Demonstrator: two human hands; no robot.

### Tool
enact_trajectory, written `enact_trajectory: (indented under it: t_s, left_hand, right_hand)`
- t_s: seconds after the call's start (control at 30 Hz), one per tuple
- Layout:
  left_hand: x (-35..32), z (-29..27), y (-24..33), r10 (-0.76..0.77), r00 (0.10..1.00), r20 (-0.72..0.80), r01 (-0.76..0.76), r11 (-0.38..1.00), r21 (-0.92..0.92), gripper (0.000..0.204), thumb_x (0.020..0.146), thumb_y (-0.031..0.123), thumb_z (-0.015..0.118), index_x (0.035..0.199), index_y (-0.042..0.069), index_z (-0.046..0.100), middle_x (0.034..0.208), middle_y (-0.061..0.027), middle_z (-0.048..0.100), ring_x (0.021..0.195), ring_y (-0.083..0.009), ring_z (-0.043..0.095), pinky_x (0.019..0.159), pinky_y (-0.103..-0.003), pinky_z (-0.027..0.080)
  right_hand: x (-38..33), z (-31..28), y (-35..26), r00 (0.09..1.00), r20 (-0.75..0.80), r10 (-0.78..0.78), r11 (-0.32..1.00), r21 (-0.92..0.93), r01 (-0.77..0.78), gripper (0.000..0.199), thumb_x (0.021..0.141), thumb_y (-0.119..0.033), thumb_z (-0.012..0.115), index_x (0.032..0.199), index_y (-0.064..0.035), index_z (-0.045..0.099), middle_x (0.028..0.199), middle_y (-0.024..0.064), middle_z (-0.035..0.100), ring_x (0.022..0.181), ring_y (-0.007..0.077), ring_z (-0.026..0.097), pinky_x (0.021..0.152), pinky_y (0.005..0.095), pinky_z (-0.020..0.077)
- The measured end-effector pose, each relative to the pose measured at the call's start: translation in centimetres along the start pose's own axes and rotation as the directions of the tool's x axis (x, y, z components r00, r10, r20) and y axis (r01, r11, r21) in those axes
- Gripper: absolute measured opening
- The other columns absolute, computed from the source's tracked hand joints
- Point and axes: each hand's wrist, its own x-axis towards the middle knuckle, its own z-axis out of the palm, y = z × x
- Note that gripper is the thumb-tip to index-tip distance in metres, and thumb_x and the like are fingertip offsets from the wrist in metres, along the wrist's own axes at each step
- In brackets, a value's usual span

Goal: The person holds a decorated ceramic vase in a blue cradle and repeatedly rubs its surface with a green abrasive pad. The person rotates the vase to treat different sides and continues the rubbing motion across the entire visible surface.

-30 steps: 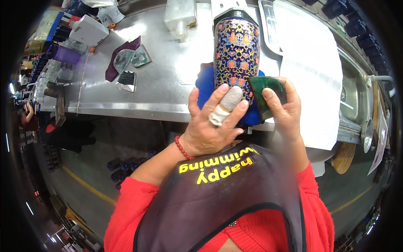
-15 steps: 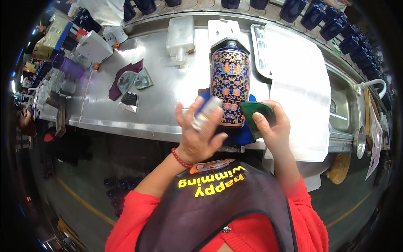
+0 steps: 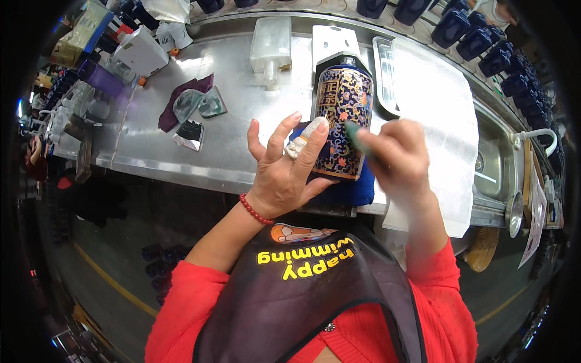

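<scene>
**Observation: patterned jar held at the steel desk**

The person stood at a long desk (image 3: 230,115) of brushed stainless steel, its surface dull-bright with soft glare. The left hand (image 3: 281,175) was against the near side of a tall cylindrical jar (image 3: 343,124): dark blue glaze, glossy, covered in small floral motifs in orange, pink and gold, with a narrower dark neck at the far end. The fingers (image 3: 315,145) of that hand were spread wide, not curled; the middle one wore a pale wrap at its tip and pressed on the jar's wall. A string of round red beads (image 3: 254,210) circled the wrist.

The right hand (image 3: 396,160) appeared blurred. Its fingers were bunched narrow around a small green pad (image 3: 352,134), which touched the jar's right flank. The pad's texture could not be made out.

The jar rested over a deep blue cloth (image 3: 348,190), soft and folded, at the desk's near edge. Just right of it lay a large white sheet (image 3: 439,115), matte and slightly wrinkled, draped over the edge near a steel sink (image 3: 493,169).

Farther left on the desk: a maroon rag (image 3: 181,103) with two translucent greenish shards (image 3: 200,104) upon it. Behind the jar stood a frosted rectangular plastic container (image 3: 270,42). A row of dark blue vessels (image 3: 484,45) lined the far right.

The person wore a red ribbed sweater (image 3: 181,302) under a smooth dark apron (image 3: 308,302).
</scene>
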Motion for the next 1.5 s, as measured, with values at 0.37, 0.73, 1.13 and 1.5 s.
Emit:
enact_trajectory:
  t_s: [0.37, 0.73, 1.13, 1.5]
  left_hand:
    - [-1.4, 1.2, -0.5, -0.053, 0.998, 0.016, 0.054, 0.994, -0.095, 0.09, 0.079, 0.047, 0.082, 0.153, 0.008, 0.049, 0.144, -0.0135, 0.058, 0.142, -0.036, 0.037, 0.121, -0.062, 0.005]
    - [-1.7, 1.7, -0.4, -0.088, 0.994, 0.059, 0.094, 0.99, -0.11, 0.081, 0.084, 0.049, 0.077, 0.15, 0.008, 0.053, 0.143, -0.0146, 0.059, 0.14, -0.0365, 0.04, 0.123, -0.059, 0.006]
    - [-1.7, 0.5, 0.1, 0.092, 0.996, 0.003, -0.091, 0.995, -0.045, 0.061, 0.098, 0.067, 0.053, 0.138, 0.022, 0.065, 0.137, -0.0056, 0.061, 0.138, -0.0276, 0.042, 0.123, -0.061, 0.007]
    - [2.3, -0.7, -0.3, 0.343, 0.921, 0.183, -0.352, 0.936, 0.018, 0.058, 0.104, 0.068, 0.035, 0.133, 0.031, 0.07, 0.118, 0.0125, 0.073, 0.125, -0.0183, 0.046, 0.123, -0.062, 0.002]
  right_hand:
    - [0.5, -0.5, 1.6, 0.975, 0.215, -0.058, 0.952, 0.305, -0.01, 0.03, 0.076, 0.005, 0.078, 0.105, -0.004, 0.075, 0.086, 0.0097, 0.065, 0.078, 0.0245, 0.066, 0.067, 0.0337, 0.052]
    - [0.2, -0.3, 1.7, 0.984, 0.18, 0.012, 0.976, 0.212, -0.051, 0.025, 0.078, 0.0, 0.081, 0.102, -0.0019, 0.073, 0.081, 0.0083, 0.059, 0.069, 0.0222, 0.06, 0.059, 0.0331, 0.0446]
    - [-1.5, 0.0, 2.9, 0.959, 0.005, 0.282, 0.925, 0.263, -0.273, 0.015, 0.088, -0.001, 0.076, 0.102, 0.0017, 0.071, 0.082, 0.0071, 0.06, 0.072, 0.0159, 0.057, 0.064, 0.0293, 0.044]
    - [-4.9, -0.3, 2.8, 0.844, -0.063, 0.533, 0.778, 0.429, -0.459, 0.012, 0.089, -0.003, 0.077, 0.1, 0.0005, 0.072, 0.082, 0.0038, 0.06, 0.071, 0.0117, 0.057, 0.063, 0.0274, 0.0442]
